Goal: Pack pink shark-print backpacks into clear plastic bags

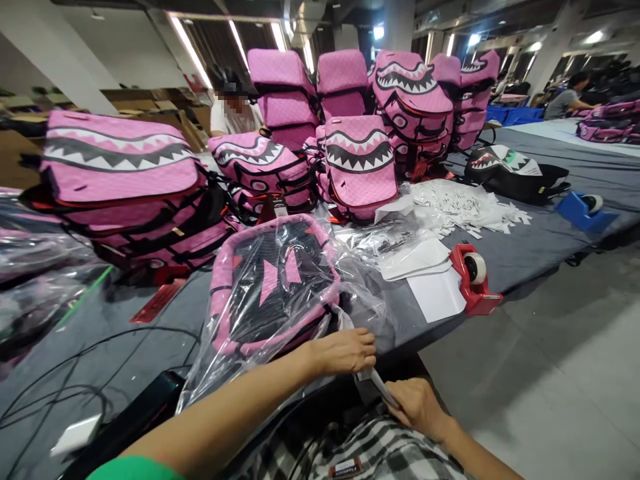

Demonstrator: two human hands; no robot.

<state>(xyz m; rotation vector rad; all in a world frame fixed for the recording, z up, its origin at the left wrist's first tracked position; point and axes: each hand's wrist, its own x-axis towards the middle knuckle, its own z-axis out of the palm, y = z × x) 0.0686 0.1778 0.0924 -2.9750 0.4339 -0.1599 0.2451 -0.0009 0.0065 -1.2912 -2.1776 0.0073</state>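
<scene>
While a pink backpack (277, 283) lies on the table (505, 257), two hands hold its clear plastic bag (365, 300)

Where the loose end of the clear plastic bag gathers at the table's near edge, both of the person's hands are closed on it. The left hand (347, 350) has its fingers curled around the bunched plastic, near the pink backpack's closest right corner. The right hand (417, 407) is lower and further right, above the checked clothing (383, 450), pinching a strip of plastic that runs between the hands. Neither grip is wide; how tightly each squeezes cannot be told.

The pink backpack lies inside the plastic, its black panel with two pink shapes facing up. Behind it stand stacked backpacks (120, 157), many with a toothed mouth printed on them. A red tag (156, 301) lies to its left, and black cables (75, 353) loop across the lower left.

To the right, white sheets (435, 297) lie beside a red tape dispenser (470, 287). Further back are a pile of white strips (465, 203), a black bag (515, 173) and a blue tape dispenser (583, 215). Beyond the stacks is a co-worker (233, 117) in a white top.
</scene>
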